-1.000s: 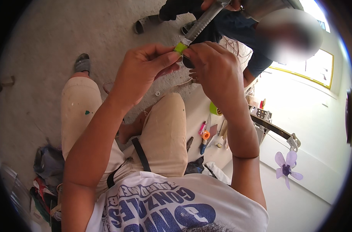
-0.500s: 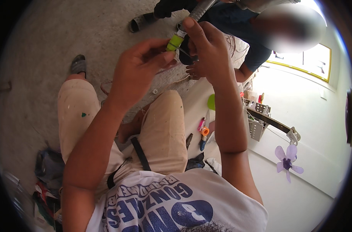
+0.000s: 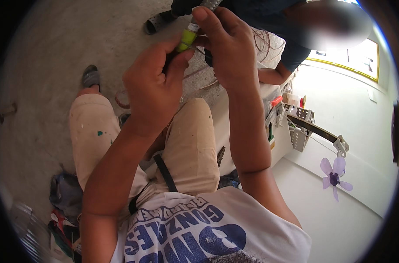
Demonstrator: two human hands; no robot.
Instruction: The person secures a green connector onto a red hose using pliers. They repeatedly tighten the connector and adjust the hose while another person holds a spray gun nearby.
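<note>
A grey ribbed hose (image 3: 211, 4) comes down from the top edge of the head view, tilted, with a bright yellow-green band (image 3: 187, 39) round its lower end. My right hand (image 3: 232, 48) is closed on the hose above the band, its thumb lying along the ribs. My left hand (image 3: 153, 79) is closed at the band's lower end, thumb and fingers pinched against it. The left fingertips are partly hidden behind the thumb and hand. A pale strip shows between band and ribs.
Another person in a dark sleeve (image 3: 291, 52) is close by at the upper right, near loose wires (image 3: 263, 44). Pliers (image 3: 220, 154) lie beside my knee. A purple fan (image 3: 334, 179) stands out at the right. A dark bag (image 3: 65, 190) lies on the floor at the left.
Both hands and the hose end have shifted up and left in view. My left fingers have closed in tighter at the band. A thin dark strand by the band no longer stands out.
</note>
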